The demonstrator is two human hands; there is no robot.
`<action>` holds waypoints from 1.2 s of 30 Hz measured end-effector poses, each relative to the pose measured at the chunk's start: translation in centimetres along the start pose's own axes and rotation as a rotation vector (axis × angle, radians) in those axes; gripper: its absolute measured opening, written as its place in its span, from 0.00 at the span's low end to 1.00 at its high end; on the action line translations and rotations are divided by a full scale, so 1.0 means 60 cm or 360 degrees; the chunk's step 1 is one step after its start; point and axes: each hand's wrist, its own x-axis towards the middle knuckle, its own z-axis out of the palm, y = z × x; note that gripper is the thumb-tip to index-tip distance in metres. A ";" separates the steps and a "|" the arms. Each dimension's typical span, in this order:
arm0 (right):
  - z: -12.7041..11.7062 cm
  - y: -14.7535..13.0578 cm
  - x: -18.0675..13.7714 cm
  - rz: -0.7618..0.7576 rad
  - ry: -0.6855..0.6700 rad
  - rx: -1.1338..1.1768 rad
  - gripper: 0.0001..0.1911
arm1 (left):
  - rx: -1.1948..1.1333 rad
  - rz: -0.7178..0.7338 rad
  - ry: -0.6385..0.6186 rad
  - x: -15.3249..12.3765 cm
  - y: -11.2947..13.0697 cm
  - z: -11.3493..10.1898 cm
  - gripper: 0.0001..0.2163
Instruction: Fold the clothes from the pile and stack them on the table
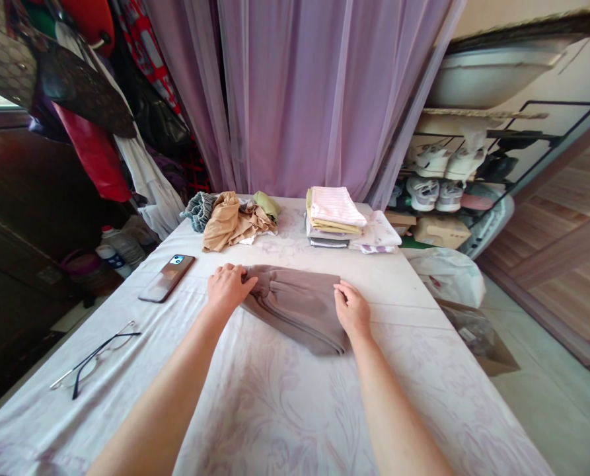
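Observation:
A folded grey-brown garment lies in the middle of the table, which is covered with a pale patterned cloth. My left hand rests on the garment's left end with fingers curled over the gathered waistband. My right hand grips the garment's right edge, fingers bent around the fabric. Behind the garment, a loose heap of tan and green clothes lies at the back left, and a neat stack of folded clothes sits at the back right.
A phone lies face down to the left, with a pair of glasses nearer the front left edge. Purple curtains hang behind the table. A shoe rack, boxes and bags stand on the right; bags hang at the upper left.

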 end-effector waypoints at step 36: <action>-0.003 -0.002 -0.003 -0.0035 -0.0024 -0.0025 0.18 | -0.0034 0.0119 -0.0010 0.021 0.010 -0.032 0.16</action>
